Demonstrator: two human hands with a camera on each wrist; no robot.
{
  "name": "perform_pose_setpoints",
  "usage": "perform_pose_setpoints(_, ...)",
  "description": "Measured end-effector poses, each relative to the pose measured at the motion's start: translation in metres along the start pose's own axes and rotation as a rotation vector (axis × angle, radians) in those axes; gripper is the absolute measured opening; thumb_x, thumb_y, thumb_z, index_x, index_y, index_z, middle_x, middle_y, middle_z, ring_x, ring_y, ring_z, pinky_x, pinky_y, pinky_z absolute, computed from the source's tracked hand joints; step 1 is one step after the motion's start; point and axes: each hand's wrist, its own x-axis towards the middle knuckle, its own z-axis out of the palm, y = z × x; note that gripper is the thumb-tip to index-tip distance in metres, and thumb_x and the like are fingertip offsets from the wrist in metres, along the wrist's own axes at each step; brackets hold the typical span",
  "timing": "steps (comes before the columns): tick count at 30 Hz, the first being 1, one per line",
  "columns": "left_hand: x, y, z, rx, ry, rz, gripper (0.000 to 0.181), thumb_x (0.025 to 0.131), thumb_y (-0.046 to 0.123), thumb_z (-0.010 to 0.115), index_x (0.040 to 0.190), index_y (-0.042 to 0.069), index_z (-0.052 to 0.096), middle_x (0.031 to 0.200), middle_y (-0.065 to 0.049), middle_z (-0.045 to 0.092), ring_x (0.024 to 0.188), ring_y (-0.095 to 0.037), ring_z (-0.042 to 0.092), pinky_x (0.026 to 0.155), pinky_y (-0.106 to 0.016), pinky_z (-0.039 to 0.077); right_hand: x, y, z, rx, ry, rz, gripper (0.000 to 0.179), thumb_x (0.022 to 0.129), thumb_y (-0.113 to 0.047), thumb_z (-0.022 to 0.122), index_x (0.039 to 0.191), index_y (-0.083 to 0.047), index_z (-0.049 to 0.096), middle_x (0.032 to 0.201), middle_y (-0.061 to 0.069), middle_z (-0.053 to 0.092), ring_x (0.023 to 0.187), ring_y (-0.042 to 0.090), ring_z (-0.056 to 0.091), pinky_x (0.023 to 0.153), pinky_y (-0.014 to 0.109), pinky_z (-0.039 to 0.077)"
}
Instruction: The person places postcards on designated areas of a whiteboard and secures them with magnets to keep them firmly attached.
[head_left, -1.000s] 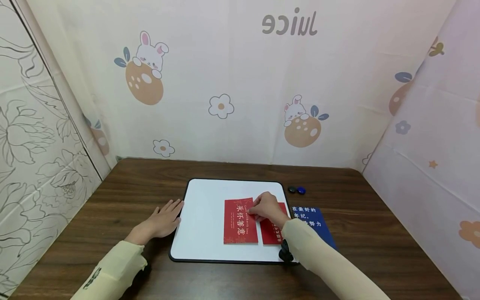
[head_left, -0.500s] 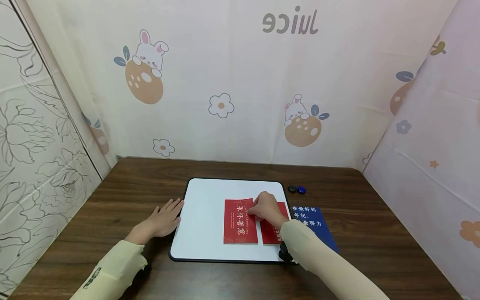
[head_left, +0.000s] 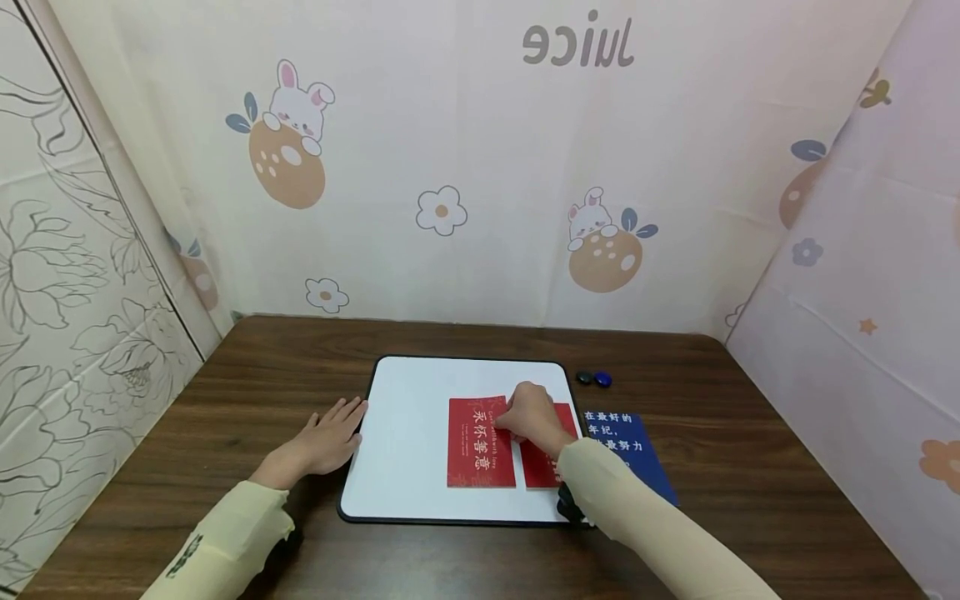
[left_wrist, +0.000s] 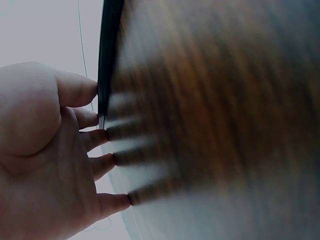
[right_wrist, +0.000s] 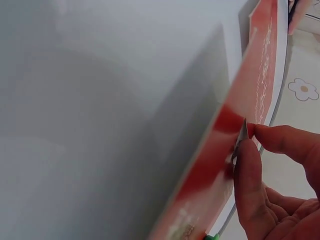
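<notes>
A white whiteboard (head_left: 408, 442) with a black rim lies on the wooden table. My left hand (head_left: 330, 437) lies spread beside it, fingertips (left_wrist: 120, 200) and thumb right at its left rim. Two red cards with white lettering lie side by side on the board. Over the right edge of the left red card (head_left: 480, 454), my right hand (head_left: 531, 412) pinches a small magnet (right_wrist: 242, 137) with a silvery face between thumb and fingers. The other red card (head_left: 542, 467) lies partly hidden under that hand and sleeve. A bit of something green (right_wrist: 212, 237) shows by a card in the right wrist view.
A black magnet (head_left: 584, 378) and a blue magnet (head_left: 602, 380) sit on the table (head_left: 675, 367) beyond the board's right corner. A blue card (head_left: 637, 450) with white lettering lies right of the board, partly behind the right sleeve. Patterned cloth (head_left: 495, 275) hangs behind the table.
My right wrist and sleeve have shifted slightly left, while the fingers keep pinching at the same card edge. The left hand, board and cards stay in place.
</notes>
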Motion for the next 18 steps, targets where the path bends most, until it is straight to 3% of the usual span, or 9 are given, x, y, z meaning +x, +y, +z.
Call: perform_pose_setpoints(18,0.0000,-0.0006,0.0003,0.003,0.000,0.002,0.056,0.101,0.018,0.041,0.149,-0.005,0.022,0.153,-0.026,0.017,0.140,-0.045,0.010,0.104,-0.069,0.007,0.0025,-0.0051,-0.0027,-0.052,-0.035,0.019,0.050,0.067,-0.020,0.087,0.105,0.001,0.061,0.073,0.008,0.061,0.054,0.019,0.062,0.049,0.026,0.052)
